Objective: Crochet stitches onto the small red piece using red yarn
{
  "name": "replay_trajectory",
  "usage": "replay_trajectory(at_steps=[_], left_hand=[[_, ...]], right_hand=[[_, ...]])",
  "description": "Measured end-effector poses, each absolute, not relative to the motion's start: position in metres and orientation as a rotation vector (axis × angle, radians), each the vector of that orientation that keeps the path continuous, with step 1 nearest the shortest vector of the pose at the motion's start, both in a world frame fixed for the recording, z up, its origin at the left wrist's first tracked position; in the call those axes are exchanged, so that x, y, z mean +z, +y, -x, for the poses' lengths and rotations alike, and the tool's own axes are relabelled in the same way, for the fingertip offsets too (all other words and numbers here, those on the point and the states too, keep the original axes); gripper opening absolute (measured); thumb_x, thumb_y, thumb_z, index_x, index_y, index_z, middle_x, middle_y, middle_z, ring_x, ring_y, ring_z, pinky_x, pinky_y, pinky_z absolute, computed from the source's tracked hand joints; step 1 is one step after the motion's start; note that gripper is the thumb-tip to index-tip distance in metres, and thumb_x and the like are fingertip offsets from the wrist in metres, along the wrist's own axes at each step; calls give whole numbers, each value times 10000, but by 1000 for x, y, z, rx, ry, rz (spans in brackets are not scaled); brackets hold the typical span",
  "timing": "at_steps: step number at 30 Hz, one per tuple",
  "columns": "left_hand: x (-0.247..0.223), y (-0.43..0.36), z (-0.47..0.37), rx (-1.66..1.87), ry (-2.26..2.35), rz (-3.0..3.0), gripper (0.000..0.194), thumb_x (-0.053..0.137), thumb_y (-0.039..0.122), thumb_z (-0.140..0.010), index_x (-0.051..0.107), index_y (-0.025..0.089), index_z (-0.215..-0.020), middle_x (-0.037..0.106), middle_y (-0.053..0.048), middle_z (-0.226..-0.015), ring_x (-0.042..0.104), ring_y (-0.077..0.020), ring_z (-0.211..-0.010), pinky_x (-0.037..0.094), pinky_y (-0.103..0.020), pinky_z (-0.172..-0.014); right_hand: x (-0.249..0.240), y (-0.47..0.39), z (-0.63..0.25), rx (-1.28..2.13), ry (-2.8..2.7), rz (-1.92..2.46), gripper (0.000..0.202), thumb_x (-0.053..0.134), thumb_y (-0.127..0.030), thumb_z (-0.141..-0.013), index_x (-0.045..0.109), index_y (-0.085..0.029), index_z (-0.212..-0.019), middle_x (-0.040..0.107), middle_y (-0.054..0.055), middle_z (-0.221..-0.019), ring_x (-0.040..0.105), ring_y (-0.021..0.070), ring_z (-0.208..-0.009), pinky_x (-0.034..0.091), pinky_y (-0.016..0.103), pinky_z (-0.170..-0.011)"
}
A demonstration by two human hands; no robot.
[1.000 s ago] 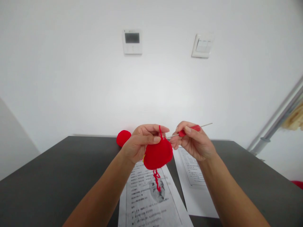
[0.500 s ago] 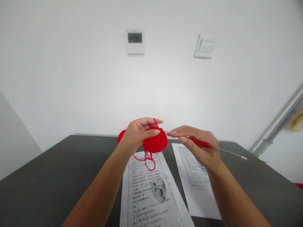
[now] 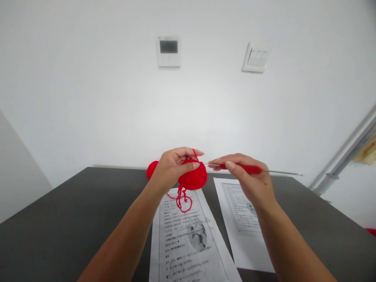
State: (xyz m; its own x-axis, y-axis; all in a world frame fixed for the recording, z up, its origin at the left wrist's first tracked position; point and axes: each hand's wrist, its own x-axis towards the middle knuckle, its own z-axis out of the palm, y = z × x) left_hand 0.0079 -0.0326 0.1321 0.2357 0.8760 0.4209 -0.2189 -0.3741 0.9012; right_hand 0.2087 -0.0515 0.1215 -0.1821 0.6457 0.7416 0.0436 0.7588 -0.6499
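Note:
My left hand is closed on a rounded red crochet piece, with the thumb pressed on its upper edge. A strand of red yarn runs over the left index finger. Between the fingers and thumb of my right hand is a crochet hook with a red handle, held nearly level. Its thin metal tip reaches the piece's upper right edge, and a second metal end sticks out to the right. Loose loops of red yarn hang below the piece. Behind my left wrist shows part of a red yarn ball.
Two printed sheets lie on the dark table: a near sheet under the hands and a right sheet partly behind my right forearm. The white wall carries a panel with a screen and a light switch.
My right hand has turned a little, bringing the hook from a slant to nearly level. The hanging yarn loops have shifted slightly. My left hand keeps its hold on the crochet piece.

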Motion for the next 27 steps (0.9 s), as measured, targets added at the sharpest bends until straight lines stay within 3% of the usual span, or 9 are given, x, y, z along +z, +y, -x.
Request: replay_trajectory(at_steps=[6, 14, 27], left_hand=[[129, -31, -11, 1173, 428, -1250, 231, 805, 150, -604, 748, 150, -828, 680, -6, -706, 621, -106, -604, 469, -206, -552], [125, -27, -12, 1033, 246, -1133, 247, 833, 156, -588, 752, 148, -821, 721, -22, -713, 659, -106, -591, 494, -175, -539], [133, -32, -6, 1223, 434, -1373, 169, 839, 220, -611, 743, 149, -730, 684, -12, -651, 603, -113, -595, 495, -261, -642]], right_hand=[[126, -42, -207, 1118, -1452, 377, 173, 705, -365, -838, 746, -198, -815, 788, 44, -810, 752, 171, -702, 637, 293, -682], [122, -39, -196, 1431, -1299, 283, 187, 756, -359, -794, 724, -175, -774, 778, 35, -744, 748, 138, -672, 619, 191, -611], [121, -47, -186, 1402, -1154, 288, 132, 768, -318, -775, 733, -198, -817, 771, 23, -719, 725, 117, -598, 606, 156, -538]])
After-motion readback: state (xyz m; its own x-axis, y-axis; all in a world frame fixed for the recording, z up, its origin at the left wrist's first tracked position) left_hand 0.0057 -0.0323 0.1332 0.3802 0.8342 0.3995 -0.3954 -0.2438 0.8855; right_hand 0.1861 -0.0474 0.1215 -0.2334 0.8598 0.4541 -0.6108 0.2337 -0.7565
